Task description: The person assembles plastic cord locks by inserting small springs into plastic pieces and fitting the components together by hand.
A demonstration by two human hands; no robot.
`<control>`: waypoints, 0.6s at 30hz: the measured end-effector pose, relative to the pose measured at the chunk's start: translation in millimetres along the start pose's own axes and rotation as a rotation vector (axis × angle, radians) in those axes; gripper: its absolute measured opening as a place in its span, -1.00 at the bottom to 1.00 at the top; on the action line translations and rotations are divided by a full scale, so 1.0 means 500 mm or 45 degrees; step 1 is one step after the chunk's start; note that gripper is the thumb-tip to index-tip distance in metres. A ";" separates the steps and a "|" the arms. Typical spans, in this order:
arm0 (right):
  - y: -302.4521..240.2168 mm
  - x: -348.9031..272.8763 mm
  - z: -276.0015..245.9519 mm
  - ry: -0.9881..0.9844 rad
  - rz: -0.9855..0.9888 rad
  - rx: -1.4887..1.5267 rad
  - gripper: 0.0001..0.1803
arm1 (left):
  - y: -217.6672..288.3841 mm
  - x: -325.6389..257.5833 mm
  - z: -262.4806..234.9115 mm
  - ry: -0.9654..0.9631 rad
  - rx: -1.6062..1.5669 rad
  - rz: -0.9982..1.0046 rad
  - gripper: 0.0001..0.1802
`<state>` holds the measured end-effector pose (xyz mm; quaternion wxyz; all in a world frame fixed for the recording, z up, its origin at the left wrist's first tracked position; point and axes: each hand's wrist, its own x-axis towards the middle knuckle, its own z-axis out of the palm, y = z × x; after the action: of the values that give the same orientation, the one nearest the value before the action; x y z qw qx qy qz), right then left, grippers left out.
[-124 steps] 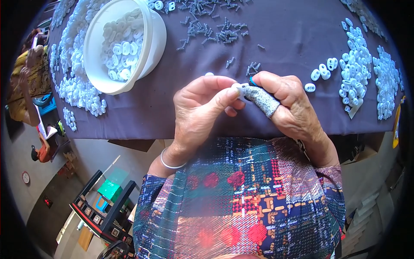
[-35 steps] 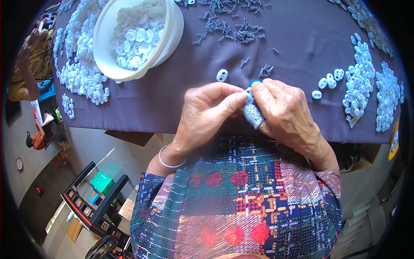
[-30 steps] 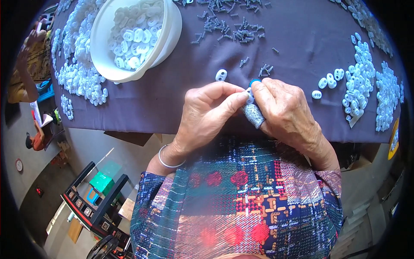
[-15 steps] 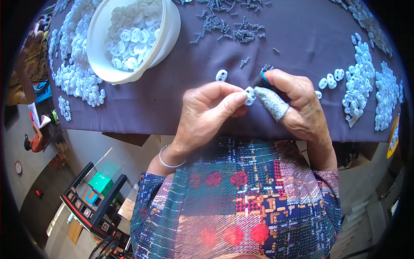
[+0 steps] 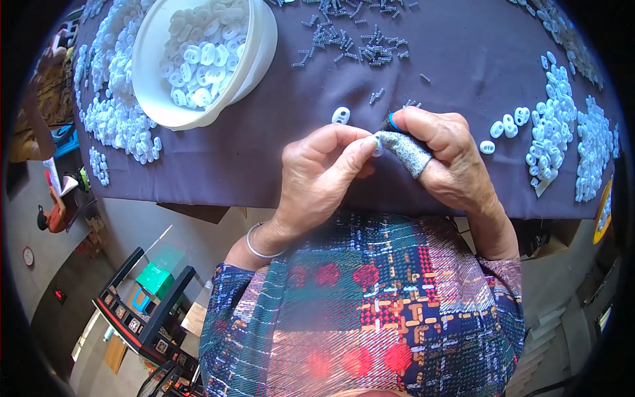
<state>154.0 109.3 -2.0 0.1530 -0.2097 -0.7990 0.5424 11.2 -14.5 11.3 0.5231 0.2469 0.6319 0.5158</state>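
Observation:
My left hand (image 5: 324, 162), a metal bangle at its wrist, pinches a small white two-hole cord lock (image 5: 378, 148) between thumb and index finger. Most of the piece is hidden by the fingertips. From the other side my right hand (image 5: 456, 155) closes against the same cord lock. A grey speckled cover (image 5: 407, 153) wraps its thumb, and a dark cover with a blue edge sits on its index finger. Just beyond the left fingers lies a loose white cord lock (image 5: 340, 116). Small springs (image 5: 411, 104) lie at the right index fingertip, partly hidden.
A white tub (image 5: 260, 59) of white oval pieces stands at the far left, beside a big pile of white pieces (image 5: 122, 126). Dark springs (image 5: 377, 49) are scattered at the back. More cord locks (image 5: 550, 132) are heaped on the right. The table's near edge runs below my hands.
My right hand has shifted slightly left, and its covered thumb now presses up against the cord lock, hiding more of it. A loose cord lock beside the right hand shows more fully.

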 end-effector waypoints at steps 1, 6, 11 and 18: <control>0.004 0.001 -0.001 -0.008 -0.014 0.000 -0.85 | 0.001 0.002 0.001 0.001 0.002 -0.002 -0.84; -0.001 -0.002 0.008 0.095 -0.147 -0.056 -0.77 | 0.002 0.007 -0.002 0.004 -0.059 -0.010 -0.86; -0.037 -0.007 0.015 0.103 -0.182 -0.471 -0.69 | 0.004 0.014 -0.006 -0.015 -0.080 0.049 -0.87; -0.051 -0.005 0.023 0.024 -0.071 -0.725 -0.72 | 0.010 0.014 -0.005 -0.044 0.036 0.030 -0.87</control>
<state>146.2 90.4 17.6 0.1103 -0.2273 -0.9232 0.2897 5.4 -7.7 12.8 0.5242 0.2705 0.6272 0.5086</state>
